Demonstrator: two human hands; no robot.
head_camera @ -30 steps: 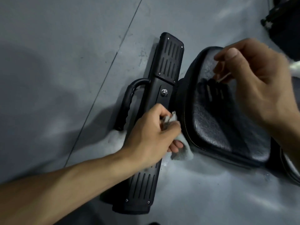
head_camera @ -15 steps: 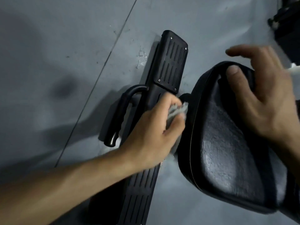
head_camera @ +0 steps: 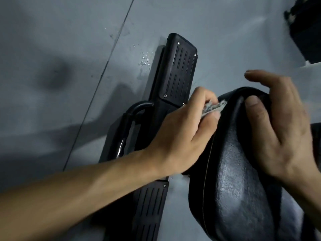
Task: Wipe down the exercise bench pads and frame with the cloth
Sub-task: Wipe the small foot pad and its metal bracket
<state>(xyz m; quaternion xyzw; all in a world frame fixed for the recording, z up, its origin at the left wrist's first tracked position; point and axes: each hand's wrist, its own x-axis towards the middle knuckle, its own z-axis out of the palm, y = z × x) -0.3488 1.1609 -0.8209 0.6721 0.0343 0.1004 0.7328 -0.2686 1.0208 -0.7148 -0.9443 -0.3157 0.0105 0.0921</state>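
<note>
A black padded bench seat (head_camera: 239, 180) fills the lower right. To its left lies the black ribbed base bar of the frame (head_camera: 180, 72), with a curved black handle (head_camera: 128, 126) beside it. My left hand (head_camera: 182, 134) grips a crumpled grey cloth (head_camera: 265, 108) and presses it against the seat's upper left edge, next to the frame. My right hand (head_camera: 278, 126) rests on top of the seat's far end. Its thumb lies flat on the pad and its fingers reach over the far rim.
Grey concrete floor (head_camera: 69, 49) with a seam line surrounds the bench. A few water drops (head_camera: 145, 59) glisten on the floor left of the frame bar. A dark piece of equipment (head_camera: 305, 28) stands at the top right corner.
My left hand carried the cloth up from the middle of the frame bar to the seat's edge. My right hand came down onto the seat's far end.
</note>
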